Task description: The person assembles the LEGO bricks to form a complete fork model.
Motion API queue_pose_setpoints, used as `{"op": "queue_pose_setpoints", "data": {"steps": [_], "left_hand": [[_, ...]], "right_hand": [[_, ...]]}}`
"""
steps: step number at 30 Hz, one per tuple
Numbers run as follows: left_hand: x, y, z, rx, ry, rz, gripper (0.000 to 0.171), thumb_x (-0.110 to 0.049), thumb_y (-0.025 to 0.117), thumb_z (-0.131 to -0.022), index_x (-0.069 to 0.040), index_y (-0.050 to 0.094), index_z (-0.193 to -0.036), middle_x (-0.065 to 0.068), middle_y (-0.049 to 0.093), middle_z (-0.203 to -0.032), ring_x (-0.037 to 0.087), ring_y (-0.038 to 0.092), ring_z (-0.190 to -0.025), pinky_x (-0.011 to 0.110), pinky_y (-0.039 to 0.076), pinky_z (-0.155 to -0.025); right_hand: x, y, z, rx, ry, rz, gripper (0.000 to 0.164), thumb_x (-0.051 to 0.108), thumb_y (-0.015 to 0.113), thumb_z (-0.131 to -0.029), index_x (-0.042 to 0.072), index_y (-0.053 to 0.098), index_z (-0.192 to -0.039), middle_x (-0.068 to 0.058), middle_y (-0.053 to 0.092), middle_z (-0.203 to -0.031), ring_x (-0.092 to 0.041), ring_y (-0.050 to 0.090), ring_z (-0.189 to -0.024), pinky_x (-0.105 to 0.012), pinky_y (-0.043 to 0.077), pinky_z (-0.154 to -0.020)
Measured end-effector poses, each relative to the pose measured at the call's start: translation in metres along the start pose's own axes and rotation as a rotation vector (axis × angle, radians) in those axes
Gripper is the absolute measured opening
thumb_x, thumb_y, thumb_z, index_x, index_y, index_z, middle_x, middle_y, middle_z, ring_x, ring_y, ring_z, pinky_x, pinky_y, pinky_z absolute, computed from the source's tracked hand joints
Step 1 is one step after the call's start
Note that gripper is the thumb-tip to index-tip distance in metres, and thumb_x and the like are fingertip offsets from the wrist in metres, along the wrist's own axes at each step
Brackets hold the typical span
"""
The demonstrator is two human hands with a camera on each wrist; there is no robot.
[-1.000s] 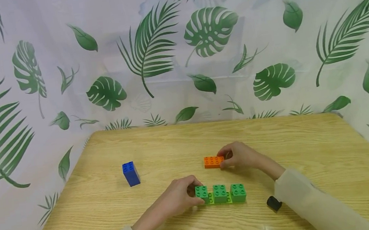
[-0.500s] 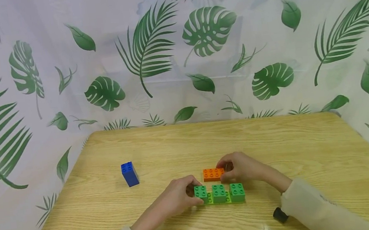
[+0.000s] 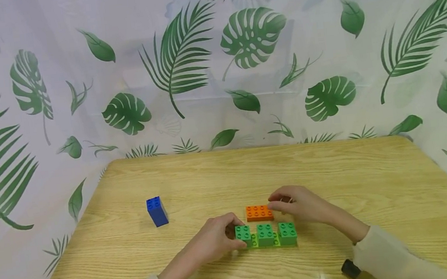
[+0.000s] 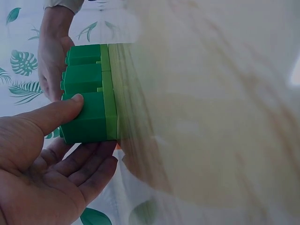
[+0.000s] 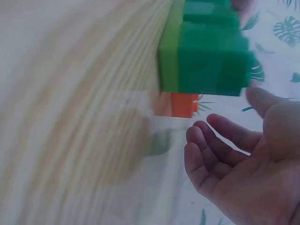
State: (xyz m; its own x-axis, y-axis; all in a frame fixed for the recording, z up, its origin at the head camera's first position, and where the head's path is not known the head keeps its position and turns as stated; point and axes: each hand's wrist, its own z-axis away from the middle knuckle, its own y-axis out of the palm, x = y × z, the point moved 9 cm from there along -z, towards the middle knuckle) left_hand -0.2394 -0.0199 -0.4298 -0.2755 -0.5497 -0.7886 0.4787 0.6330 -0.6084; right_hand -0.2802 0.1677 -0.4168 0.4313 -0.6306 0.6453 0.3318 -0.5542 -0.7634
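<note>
In the head view my left hand (image 3: 219,235) pinches the left end of a toy-brick row. That row has green bricks (image 3: 265,234) standing apart on a light green base (image 3: 276,239), on the table. The left wrist view shows the thumb (image 4: 77,99) against the near green brick (image 4: 86,119), the other fingers on the opposite side. Just behind the row lies an orange brick (image 3: 259,212) with studs up. My right hand (image 3: 302,202) hovers at its right end, fingers loosely bent. In the right wrist view those fingers (image 5: 197,159) stand apart from the orange brick (image 5: 183,105).
A tall blue brick (image 3: 157,211) stands upright on the left of the wooden table (image 3: 194,175). A leaf-patterned cloth (image 3: 199,68) hangs behind and beside the table. Near the right sleeve is a small black object (image 3: 350,269).
The orange brick slid toward the green row under my right hand. That hand then let go and shifted slightly right. My left hand kept its hold on the green row.
</note>
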Motion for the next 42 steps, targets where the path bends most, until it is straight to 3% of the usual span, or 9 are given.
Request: {"op": "queue_pose_setpoints", "data": {"steps": [5,13,21,33,42], "left_hand": [[0.000,0.000,0.001,-0.006,0.002,-0.019,0.032,-0.015,0.085,-0.088,-0.008,0.068,-0.114,-0.003,0.065,-0.092,0.011,0.059,-0.082,0.029,0.051,-0.075],[-0.001,0.001,0.001,-0.003,0.009,-0.029,0.032,-0.015,0.084,-0.089,-0.008,0.067,-0.115,-0.003,0.064,-0.091,0.010,0.058,-0.081,0.028,0.051,-0.074],[-0.003,0.002,0.001,-0.011,0.027,-0.028,0.032,-0.012,0.084,-0.089,-0.006,0.065,-0.115,-0.002,0.066,-0.094,0.009,0.059,-0.083,0.027,0.051,-0.075],[-0.007,0.004,-0.001,-0.019,0.042,-0.051,0.035,-0.009,0.084,-0.088,-0.004,0.065,-0.117,-0.002,0.063,-0.089,0.007,0.055,-0.074,0.025,0.048,-0.067],[-0.016,-0.014,-0.010,-0.060,0.022,-0.045,0.035,-0.016,0.081,-0.092,-0.008,0.066,-0.123,0.000,0.066,-0.108,0.018,0.060,-0.097,0.036,0.051,-0.083]], "right_hand": [[0.010,0.000,0.023,0.081,0.013,-0.065,0.042,0.037,0.056,-0.108,0.003,0.068,-0.129,0.001,0.071,-0.113,-0.017,0.065,-0.103,-0.035,0.054,-0.086],[0.017,0.015,0.042,0.157,0.026,-0.067,0.058,0.037,0.083,-0.089,0.000,0.066,-0.130,-0.002,0.068,-0.118,-0.012,0.060,-0.091,-0.029,0.054,-0.074],[0.016,0.023,0.046,0.129,0.012,-0.003,0.049,0.028,0.089,-0.083,0.002,0.070,-0.120,0.007,0.064,-0.096,-0.006,0.054,-0.078,-0.027,0.049,-0.066],[0.015,0.023,0.045,0.103,0.024,0.023,0.043,0.021,0.089,-0.084,0.001,0.070,-0.117,0.005,0.066,-0.097,-0.004,0.056,-0.078,-0.026,0.050,-0.066],[0.021,-0.002,0.039,0.041,0.010,0.062,0.043,0.019,0.086,-0.086,-0.001,0.069,-0.121,0.002,0.069,-0.102,-0.008,0.062,-0.082,-0.026,0.054,-0.067]]}}
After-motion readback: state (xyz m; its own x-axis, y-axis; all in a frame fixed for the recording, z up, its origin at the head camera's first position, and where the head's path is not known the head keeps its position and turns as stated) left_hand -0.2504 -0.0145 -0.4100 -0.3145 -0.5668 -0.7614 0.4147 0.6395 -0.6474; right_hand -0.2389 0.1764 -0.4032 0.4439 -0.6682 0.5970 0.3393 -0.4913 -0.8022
